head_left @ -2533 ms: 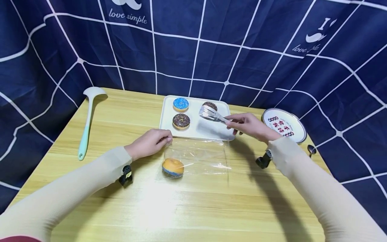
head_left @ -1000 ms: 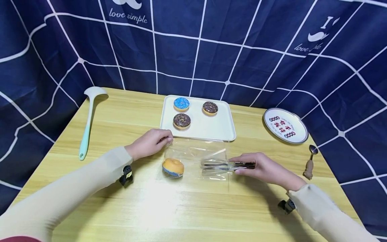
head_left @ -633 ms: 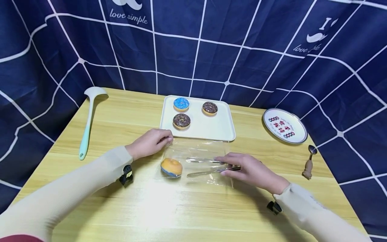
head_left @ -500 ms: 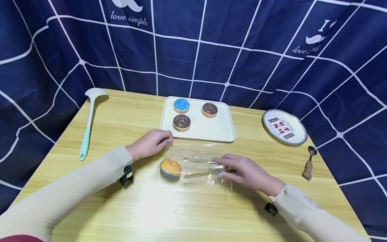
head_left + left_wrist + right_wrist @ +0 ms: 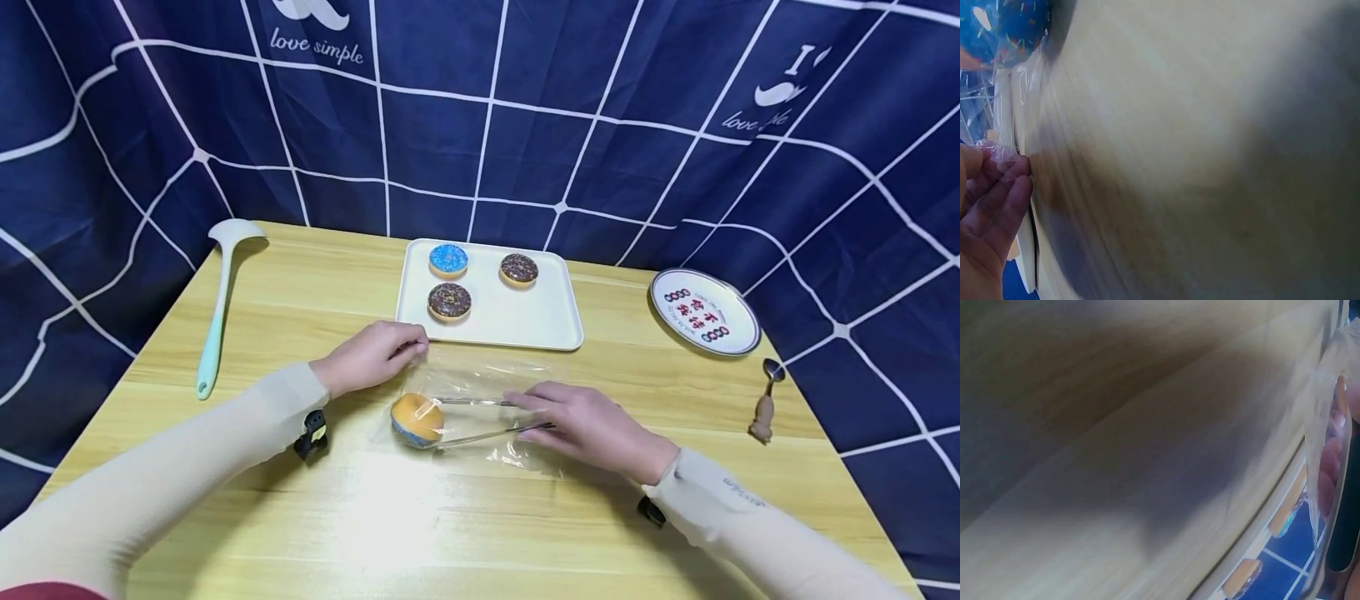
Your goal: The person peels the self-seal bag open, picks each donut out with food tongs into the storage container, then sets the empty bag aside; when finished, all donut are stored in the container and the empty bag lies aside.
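A clear plastic bag lies across the middle of the table, its far left corner pinched by my left hand. Inside, at its left end, a blue-iced donut is tilted with its plain orange side up; its sprinkled icing shows in the left wrist view. My right hand holds a pair of metal tongs, spread apart and pushed into the bag, with the tips right at the donut's right side. In the right wrist view, fingers and the dark-lined tongs fill the right edge, with film over them.
A white tray behind the bag carries one blue donut and two chocolate ones. A ladle lies left; a plate and a small spoon lie right. Dark blue checked cloth hangs behind.
My right hand has brought the tongs from over the tray down into the bag, opened them and slid them left to the donut, which shifted slightly left. My left hand has stayed put.
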`<state>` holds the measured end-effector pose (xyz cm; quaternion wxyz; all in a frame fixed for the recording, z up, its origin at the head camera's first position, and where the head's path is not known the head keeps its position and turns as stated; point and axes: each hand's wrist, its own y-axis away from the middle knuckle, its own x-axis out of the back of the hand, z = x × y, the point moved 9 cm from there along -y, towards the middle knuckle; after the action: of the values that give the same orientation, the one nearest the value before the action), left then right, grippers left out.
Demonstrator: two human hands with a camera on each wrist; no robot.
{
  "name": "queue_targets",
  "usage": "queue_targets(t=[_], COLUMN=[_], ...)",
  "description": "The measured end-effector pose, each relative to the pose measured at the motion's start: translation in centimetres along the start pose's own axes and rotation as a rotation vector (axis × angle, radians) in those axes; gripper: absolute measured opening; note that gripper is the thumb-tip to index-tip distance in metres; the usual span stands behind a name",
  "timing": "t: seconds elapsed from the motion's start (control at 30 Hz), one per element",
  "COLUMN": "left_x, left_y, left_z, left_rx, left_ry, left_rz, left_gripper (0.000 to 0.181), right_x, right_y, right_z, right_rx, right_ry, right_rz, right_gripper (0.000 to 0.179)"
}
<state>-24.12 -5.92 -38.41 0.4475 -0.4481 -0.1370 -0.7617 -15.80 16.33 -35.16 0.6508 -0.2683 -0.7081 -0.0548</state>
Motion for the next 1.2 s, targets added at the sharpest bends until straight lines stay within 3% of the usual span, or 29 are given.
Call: queue_targets(t=[0.1, 0.3, 0.6, 0.77, 1.07, 1.2], left_x=[0.0, 0.0, 0.0, 0.0, -0.3, -0.4], left_y=[0.0, 0.0, -0.1, -0.2, -0.6, -0.8], left_z=[0.1, 0.2, 0.5, 0.6, 1.1, 1.3], left_rx=[-0.002, -0.004, -0.030, -0.031, -0.036, -0.034], left_ry=[0.001, 0.004, 0.019, 0.010, -0.011, -0.032], left_rz=[-0.001, -0.001, -0.031, -0.037, -0.055, -0.057], left_gripper=[0.016, 0.016, 0.016, 0.016, 0.016, 0.015], right_x=[0.0, 0.2, 0.7, 0.8, -0.3, -0.7], right_y=[-0.2, -0.4, 0.5, 1.3, 3.5, 3.9], right_z=[-0.5, -0.8, 0.1, 1.3, 5.4, 6.2], right_rx=[0.048, 0.066, 0.012, -0.089, -0.449, -0.490], right_ry=[0.047, 0.082, 0.015, -0.100, -0.412, -0.462], right_rz=[0.028, 0.047, 0.046, 0.017, -0.090, -0.113], right_gripper=[0.048, 0.043, 0.044, 0.035, 0.034, 0.039])
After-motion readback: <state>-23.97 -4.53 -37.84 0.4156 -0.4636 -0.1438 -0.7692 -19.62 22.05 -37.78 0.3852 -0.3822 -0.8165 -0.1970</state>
